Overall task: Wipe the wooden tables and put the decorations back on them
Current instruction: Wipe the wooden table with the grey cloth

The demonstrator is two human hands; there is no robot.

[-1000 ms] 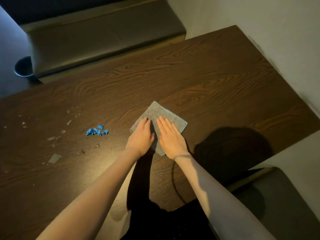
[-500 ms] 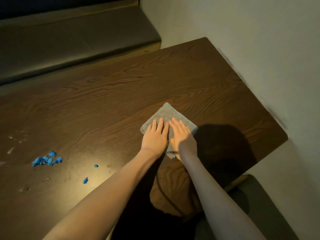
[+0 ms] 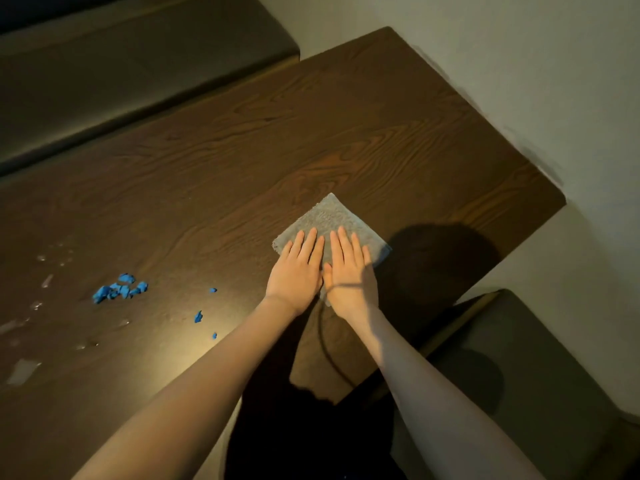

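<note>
both hands, left hand (image 3: 296, 277) and right hand (image 3: 350, 275), press flat with fingers spread open on the grey cloth (image 3: 329, 216); blue crumbs (image 3: 119, 291) lie well left of the cloth on the wooden table (image 3: 311, 126).

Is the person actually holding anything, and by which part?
Nothing is gripped. Both the left hand and the right hand lie flat, palms down, pressing the near part of the grey cloth onto the table.

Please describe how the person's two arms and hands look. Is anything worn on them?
Both forearms are bare up to the picture's edge: no sleeves show. The left hand and the right hand wear no gloves, and I see no rings, watch or bracelet. The fingernails look short and unpainted. A thin dark line crossing the right hand seems to be a shadow.
</note>
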